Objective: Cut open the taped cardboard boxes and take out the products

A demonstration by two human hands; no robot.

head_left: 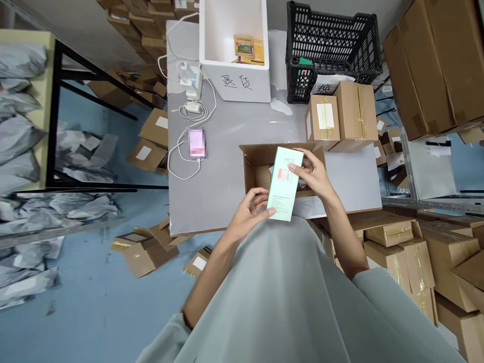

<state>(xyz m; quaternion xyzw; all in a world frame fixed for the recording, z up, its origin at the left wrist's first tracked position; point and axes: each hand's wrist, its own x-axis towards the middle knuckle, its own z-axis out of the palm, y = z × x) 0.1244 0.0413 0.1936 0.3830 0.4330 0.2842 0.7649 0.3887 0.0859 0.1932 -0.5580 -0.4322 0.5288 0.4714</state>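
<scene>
Holding a slim pale-green cardboard box in left hand and right hand, not yet set down, partly over unclosed brown cardboard carton near front edge of grey tabletop.

The left hand and right hand hold 1 pale-green box over an open carton.

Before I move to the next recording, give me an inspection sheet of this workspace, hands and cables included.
Surface: grey tabletop, partly covered.
Job's things: mint-green box, held over an open carton.
Clutter: white bin, black crate, two closed cartons.
Hands: left hand grips the box's lower end; right hand, its upper end.
Cables: white, looped and coiled beside a power strip; one reaches a device.
Surroundings: grey bags left, stacked cartons right.
</scene>
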